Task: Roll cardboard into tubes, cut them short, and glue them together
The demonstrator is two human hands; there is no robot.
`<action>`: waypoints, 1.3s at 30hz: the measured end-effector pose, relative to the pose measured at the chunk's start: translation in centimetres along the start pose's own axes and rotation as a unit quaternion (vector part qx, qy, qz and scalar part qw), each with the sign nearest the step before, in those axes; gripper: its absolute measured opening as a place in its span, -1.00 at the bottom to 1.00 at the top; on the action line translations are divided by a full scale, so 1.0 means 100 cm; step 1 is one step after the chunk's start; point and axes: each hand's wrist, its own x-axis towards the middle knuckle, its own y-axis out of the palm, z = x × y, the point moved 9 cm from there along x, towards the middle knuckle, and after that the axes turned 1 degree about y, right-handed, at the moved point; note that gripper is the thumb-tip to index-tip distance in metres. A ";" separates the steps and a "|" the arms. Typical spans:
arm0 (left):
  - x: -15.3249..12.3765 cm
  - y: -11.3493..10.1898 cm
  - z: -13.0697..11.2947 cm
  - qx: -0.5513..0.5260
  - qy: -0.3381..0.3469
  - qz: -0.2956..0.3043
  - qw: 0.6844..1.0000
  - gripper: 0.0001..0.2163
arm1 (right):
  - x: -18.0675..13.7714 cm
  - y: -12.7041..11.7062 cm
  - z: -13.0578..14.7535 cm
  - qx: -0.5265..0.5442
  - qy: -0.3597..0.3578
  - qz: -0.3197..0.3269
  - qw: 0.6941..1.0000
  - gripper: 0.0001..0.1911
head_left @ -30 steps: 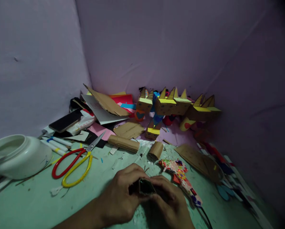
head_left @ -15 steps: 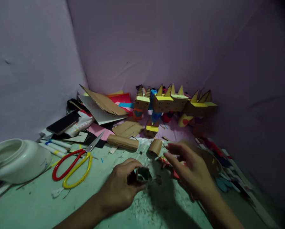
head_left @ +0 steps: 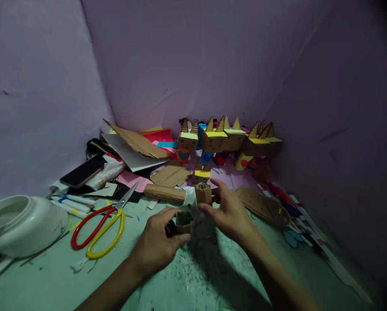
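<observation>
The scene is dim, its light source out of view; the left wall [head_left: 40,95] takes a muted greyish light, while the right wall [head_left: 342,164] sinks into murk, its rightmost edge going black; a broad, soft-edged shadow crosses the green table [head_left: 167,285] to the left of the right forearm [head_left: 261,250], whose near end looks blurred; the white pot [head_left: 47,224] bears a faint sheen; wide-angle distortion stretches things toward the sides.

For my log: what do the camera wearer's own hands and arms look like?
The left hand and right hand are ungloved. The forearms show no sleeve, watch or bracelet as far as they are in frame. No ring stands out.
</observation>
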 end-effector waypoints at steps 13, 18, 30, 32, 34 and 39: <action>-0.013 0.045 0.002 0.022 0.005 0.121 0.992 -0.86 | -0.098 0.028 -0.042 0.218 -0.106 -0.053 0.969 -0.60; -0.011 0.048 0.008 0.047 0.007 0.132 0.990 -0.86 | -0.098 0.025 -0.041 0.206 -0.125 -0.071 0.968 -0.59; -0.008 0.044 0.018 0.117 0.001 0.116 0.986 -0.80 | -0.096 0.019 -0.037 0.230 -0.103 -0.049 0.967 -0.66; -0.008 0.042 0.018 0.122 0.005 0.110 0.986 -0.78 | -0.095 0.020 -0.038 0.236 -0.092 -0.041 0.967 -0.67; -0.008 0.042 0.018 0.132 0.012 0.108 0.985 -0.78 | -0.094 0.020 -0.038 0.240 -0.090 -0.041 0.966 -0.68; -0.010 0.044 0.014 0.153 0.016 0.114 0.982 -0.80 | -0.096 0.021 -0.038 0.235 -0.104 -0.048 0.965 -0.64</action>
